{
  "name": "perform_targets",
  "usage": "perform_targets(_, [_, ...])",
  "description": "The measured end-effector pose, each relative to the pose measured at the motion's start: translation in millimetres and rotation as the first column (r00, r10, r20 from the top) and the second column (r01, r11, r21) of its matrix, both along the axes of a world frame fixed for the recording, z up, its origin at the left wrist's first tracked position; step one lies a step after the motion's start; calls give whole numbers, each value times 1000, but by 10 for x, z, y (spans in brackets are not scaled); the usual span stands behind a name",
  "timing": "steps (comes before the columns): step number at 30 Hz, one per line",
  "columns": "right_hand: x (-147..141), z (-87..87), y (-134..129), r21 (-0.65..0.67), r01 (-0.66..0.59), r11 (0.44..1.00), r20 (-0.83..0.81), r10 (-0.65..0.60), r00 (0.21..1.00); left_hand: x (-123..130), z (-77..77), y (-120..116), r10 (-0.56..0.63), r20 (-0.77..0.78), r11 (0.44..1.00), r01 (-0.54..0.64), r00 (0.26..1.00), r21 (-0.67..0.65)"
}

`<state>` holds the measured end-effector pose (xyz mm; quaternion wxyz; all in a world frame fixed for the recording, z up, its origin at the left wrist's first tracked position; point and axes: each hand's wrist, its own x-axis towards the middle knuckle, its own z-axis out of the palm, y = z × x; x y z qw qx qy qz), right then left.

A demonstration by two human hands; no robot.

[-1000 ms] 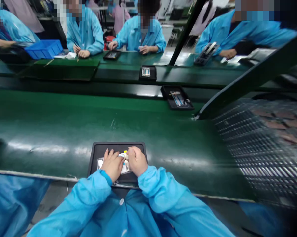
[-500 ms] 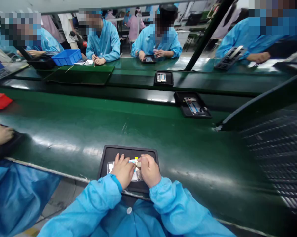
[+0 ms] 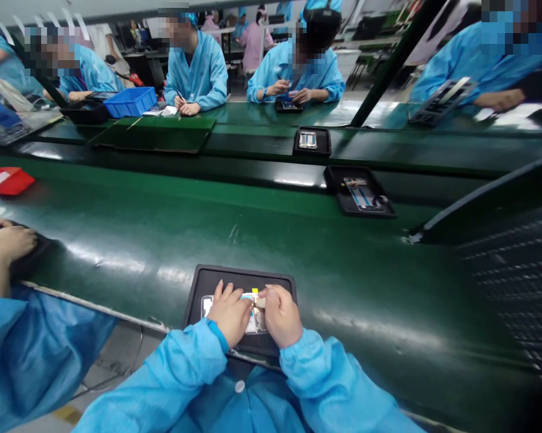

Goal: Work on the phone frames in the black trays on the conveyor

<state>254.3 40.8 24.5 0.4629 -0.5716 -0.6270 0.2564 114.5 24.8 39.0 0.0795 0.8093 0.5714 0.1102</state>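
A black tray lies in front of me at the near edge of the bench. Inside it is an opened phone body with a silvery frame, partly covered by my hands. Across its left part rests my left hand, fingers stretched out and the index finger reaching toward the middle. My right hand is closed over the phone's right end, pinching a small pale piece whose kind I cannot make out. Between the hands, a yellow tab sticks up at the phone's far edge.
Farther back, two black trays hold phone parts. A red bin is at left, near a co-worker's hand. Across the bench sit several people in blue, with a blue bin. A dark post and a rack stand at right.
The whole view has shifted slightly, so things appear a little farther right. My hands keep nearly the same pose on the phone. A person across the bench has lifted one hand.
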Motion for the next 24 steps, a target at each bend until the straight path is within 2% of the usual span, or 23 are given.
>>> perform_targets(4, [-3,14,7,6,-31,1000,5,31,1000,4,-18,-7,7,-2,1000,-7,1000,0])
perform_targets(13, [3,26,5,21,-5,1000,4,5,1000,10,-59,-12,26,15,999,-25,1000,-23])
perform_targets(20, [-58,165,52,100,-167,981,140,153,978,5,-32,-4,22,-12,998,-23,1000,-54])
perform_targets(24, [-79,192,64,63,-167,984,128,158,979,0,45,13,2,-57,994,-8,998,-109])
